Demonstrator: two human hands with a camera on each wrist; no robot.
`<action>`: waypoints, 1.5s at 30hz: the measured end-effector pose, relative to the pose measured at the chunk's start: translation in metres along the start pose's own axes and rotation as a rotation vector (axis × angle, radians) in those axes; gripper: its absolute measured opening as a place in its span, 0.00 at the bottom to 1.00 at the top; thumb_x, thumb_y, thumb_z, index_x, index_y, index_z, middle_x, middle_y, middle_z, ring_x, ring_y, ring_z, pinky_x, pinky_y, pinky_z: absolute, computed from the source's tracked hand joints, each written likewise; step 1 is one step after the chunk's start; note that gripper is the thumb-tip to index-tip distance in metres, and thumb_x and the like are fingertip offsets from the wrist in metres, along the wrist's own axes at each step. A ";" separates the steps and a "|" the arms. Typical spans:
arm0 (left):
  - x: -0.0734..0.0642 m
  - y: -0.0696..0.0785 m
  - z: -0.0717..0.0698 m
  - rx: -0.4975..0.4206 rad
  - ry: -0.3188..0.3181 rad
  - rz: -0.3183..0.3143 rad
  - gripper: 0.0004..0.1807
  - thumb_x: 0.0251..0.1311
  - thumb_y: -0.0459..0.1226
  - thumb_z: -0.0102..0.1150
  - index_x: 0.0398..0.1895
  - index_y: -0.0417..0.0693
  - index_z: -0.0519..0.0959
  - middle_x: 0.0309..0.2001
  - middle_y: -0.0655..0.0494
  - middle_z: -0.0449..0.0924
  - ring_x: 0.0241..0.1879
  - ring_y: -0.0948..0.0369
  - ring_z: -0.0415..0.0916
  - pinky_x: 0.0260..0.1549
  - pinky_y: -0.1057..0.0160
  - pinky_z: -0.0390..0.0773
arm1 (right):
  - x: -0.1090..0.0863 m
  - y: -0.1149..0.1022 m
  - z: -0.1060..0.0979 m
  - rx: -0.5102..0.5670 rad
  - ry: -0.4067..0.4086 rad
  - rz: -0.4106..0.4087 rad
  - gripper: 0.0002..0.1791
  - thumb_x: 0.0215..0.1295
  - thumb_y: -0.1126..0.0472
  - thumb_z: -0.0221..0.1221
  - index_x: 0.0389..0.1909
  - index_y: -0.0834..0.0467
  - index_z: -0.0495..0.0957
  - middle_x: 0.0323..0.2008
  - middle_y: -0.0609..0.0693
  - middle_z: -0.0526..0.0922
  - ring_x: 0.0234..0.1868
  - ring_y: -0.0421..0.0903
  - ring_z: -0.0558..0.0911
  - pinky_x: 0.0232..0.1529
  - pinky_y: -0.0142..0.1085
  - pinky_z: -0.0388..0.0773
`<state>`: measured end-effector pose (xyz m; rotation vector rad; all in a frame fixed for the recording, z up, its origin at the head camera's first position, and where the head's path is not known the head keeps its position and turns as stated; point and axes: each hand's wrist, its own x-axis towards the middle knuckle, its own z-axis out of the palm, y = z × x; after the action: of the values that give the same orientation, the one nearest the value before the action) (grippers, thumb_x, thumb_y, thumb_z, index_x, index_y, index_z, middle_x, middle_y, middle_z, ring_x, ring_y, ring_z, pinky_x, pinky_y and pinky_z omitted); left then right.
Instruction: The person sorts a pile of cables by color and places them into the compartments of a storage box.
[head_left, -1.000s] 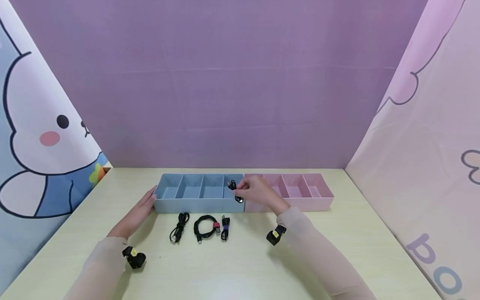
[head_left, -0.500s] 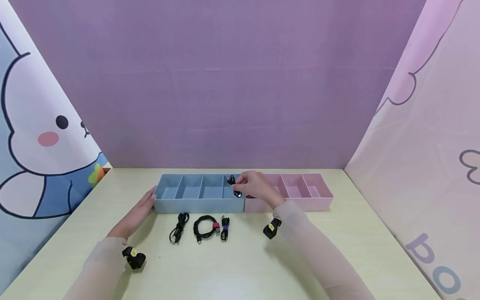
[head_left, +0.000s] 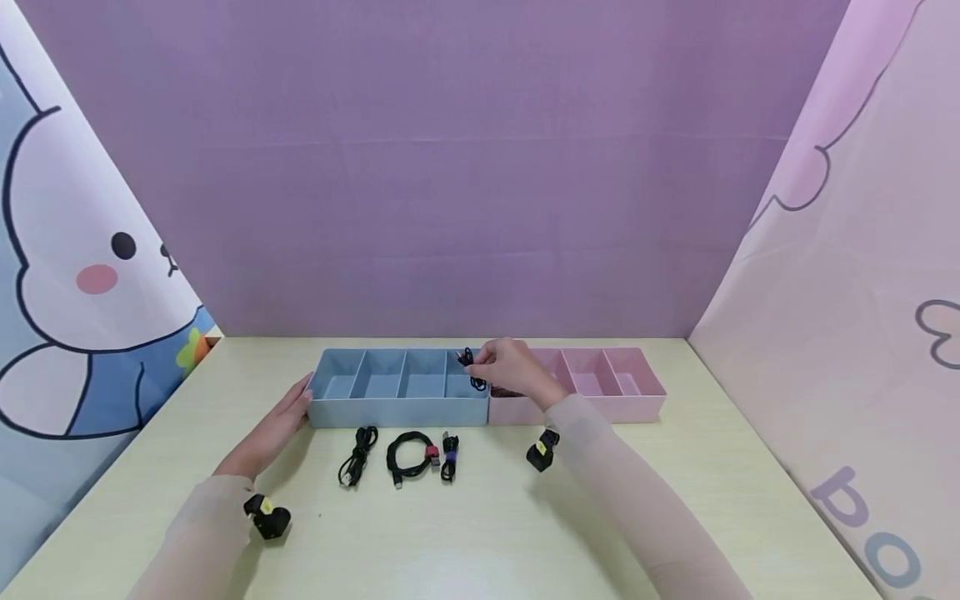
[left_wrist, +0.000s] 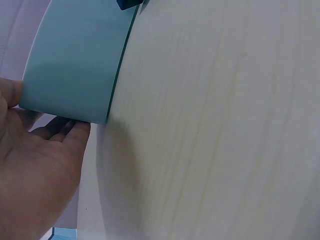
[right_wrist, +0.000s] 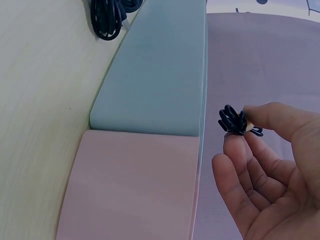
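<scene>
My right hand point(head_left: 517, 372) pinches a bundled black cable point(head_left: 477, 382) between thumb and fingers over the rightmost compartment of the blue divided box point(head_left: 397, 412). In the right wrist view the folded loops of the cable point(right_wrist: 232, 120) show at the fingertips, beyond the box's top edge. My left hand point(head_left: 279, 418) touches the left end of the blue box; in the left wrist view its thumb is near the upper corner and its fingers point(left_wrist: 77, 134) meet the end wall. A pink divided box point(head_left: 630, 408) stands against the blue one, partly hidden behind my right hand.
On the table point(head_left: 420, 542), in front of the blue box, lie a bundled black cable point(head_left: 358, 457), a coiled cable with a red tie point(head_left: 397, 467) and a short cable with a purple tie point(head_left: 450, 458). A purple curtain point(head_left: 480, 167) hangs behind the boxes.
My right hand has shifted slightly away from me and up with the cable, still above the rightmost blue compartment. The left hand stays at the box's end.
</scene>
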<state>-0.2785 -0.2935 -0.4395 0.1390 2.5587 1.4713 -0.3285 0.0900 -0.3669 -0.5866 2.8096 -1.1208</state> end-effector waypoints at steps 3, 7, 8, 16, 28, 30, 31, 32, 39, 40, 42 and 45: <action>0.000 0.000 0.000 -0.008 -0.001 -0.003 0.34 0.69 0.56 0.24 0.71 0.56 0.29 0.71 0.44 0.26 0.67 0.42 0.31 0.62 0.42 0.46 | 0.001 0.000 0.000 0.005 -0.003 -0.001 0.11 0.56 0.49 0.62 0.29 0.53 0.79 0.27 0.44 0.79 0.27 0.42 0.77 0.27 0.34 0.77; 0.001 -0.001 0.000 -0.013 -0.004 -0.008 0.35 0.69 0.56 0.24 0.71 0.56 0.29 0.71 0.44 0.26 0.67 0.43 0.31 0.62 0.42 0.46 | 0.003 0.002 0.001 0.006 -0.005 0.009 0.11 0.56 0.49 0.62 0.29 0.53 0.79 0.28 0.44 0.79 0.27 0.42 0.77 0.26 0.34 0.77; 0.001 -0.001 0.000 -0.010 -0.004 -0.011 0.35 0.69 0.56 0.24 0.71 0.56 0.29 0.71 0.45 0.26 0.67 0.43 0.31 0.62 0.42 0.46 | 0.004 0.003 0.001 0.004 -0.005 0.013 0.11 0.56 0.49 0.62 0.29 0.53 0.79 0.28 0.44 0.79 0.26 0.42 0.77 0.26 0.34 0.77; 0.000 -0.001 0.000 0.003 -0.003 -0.030 0.35 0.67 0.58 0.24 0.71 0.59 0.29 0.71 0.46 0.25 0.68 0.43 0.31 0.62 0.42 0.45 | 0.007 0.004 0.003 0.012 -0.006 0.038 0.09 0.57 0.51 0.61 0.29 0.53 0.79 0.29 0.45 0.80 0.22 0.45 0.76 0.19 0.34 0.73; 0.000 -0.003 0.000 0.007 0.002 -0.017 0.34 0.69 0.56 0.24 0.72 0.58 0.30 0.71 0.47 0.26 0.68 0.44 0.30 0.62 0.41 0.45 | 0.010 0.007 0.003 0.000 -0.017 0.051 0.11 0.59 0.50 0.60 0.31 0.53 0.81 0.31 0.45 0.81 0.14 0.41 0.67 0.13 0.33 0.66; 0.000 -0.003 0.000 0.001 0.000 -0.014 0.34 0.69 0.56 0.25 0.72 0.58 0.30 0.71 0.47 0.26 0.68 0.44 0.30 0.62 0.41 0.45 | 0.010 0.007 0.002 0.001 -0.019 0.056 0.11 0.59 0.49 0.60 0.32 0.53 0.82 0.31 0.44 0.81 0.16 0.42 0.68 0.13 0.33 0.67; 0.000 -0.003 -0.001 -0.002 -0.001 -0.013 0.34 0.69 0.56 0.25 0.72 0.58 0.31 0.71 0.48 0.26 0.68 0.44 0.30 0.62 0.42 0.46 | 0.010 0.007 0.002 0.001 -0.018 0.059 0.12 0.59 0.48 0.60 0.32 0.52 0.82 0.32 0.44 0.81 0.17 0.42 0.69 0.14 0.33 0.68; 0.000 -0.003 -0.001 -0.004 -0.003 -0.012 0.34 0.69 0.56 0.25 0.72 0.58 0.31 0.71 0.48 0.26 0.68 0.45 0.30 0.62 0.42 0.46 | 0.010 0.007 0.002 0.004 -0.019 0.061 0.12 0.58 0.48 0.60 0.33 0.52 0.82 0.32 0.44 0.80 0.19 0.43 0.71 0.15 0.34 0.70; 0.000 -0.002 0.000 0.003 -0.004 -0.027 0.35 0.67 0.58 0.25 0.71 0.61 0.30 0.71 0.48 0.26 0.68 0.44 0.29 0.62 0.41 0.45 | 0.009 0.007 0.002 -0.012 -0.025 0.073 0.12 0.58 0.47 0.59 0.33 0.50 0.80 0.31 0.44 0.79 0.27 0.47 0.76 0.19 0.39 0.75; 0.000 -0.002 -0.001 0.005 -0.005 -0.031 0.35 0.67 0.59 0.25 0.71 0.61 0.30 0.71 0.49 0.26 0.68 0.44 0.29 0.62 0.41 0.44 | 0.009 0.007 0.002 -0.011 -0.024 0.073 0.11 0.58 0.47 0.59 0.33 0.50 0.80 0.31 0.44 0.79 0.27 0.47 0.77 0.19 0.39 0.75; 0.000 -0.002 -0.001 0.009 -0.008 -0.039 0.35 0.67 0.59 0.24 0.71 0.62 0.29 0.71 0.49 0.25 0.68 0.44 0.29 0.62 0.40 0.44 | 0.009 0.007 0.001 -0.006 -0.024 0.072 0.11 0.59 0.47 0.59 0.33 0.50 0.81 0.31 0.44 0.79 0.28 0.48 0.77 0.19 0.39 0.75; -0.001 -0.001 0.000 0.011 -0.003 -0.039 0.35 0.67 0.59 0.24 0.71 0.62 0.29 0.71 0.48 0.26 0.68 0.44 0.29 0.62 0.40 0.43 | 0.007 0.006 0.001 0.005 -0.024 0.063 0.11 0.59 0.47 0.59 0.34 0.50 0.81 0.32 0.44 0.79 0.28 0.47 0.77 0.20 0.38 0.74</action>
<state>-0.2775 -0.2942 -0.4398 0.0920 2.5521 1.4421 -0.3372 0.0907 -0.3711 -0.5042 2.7831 -1.1011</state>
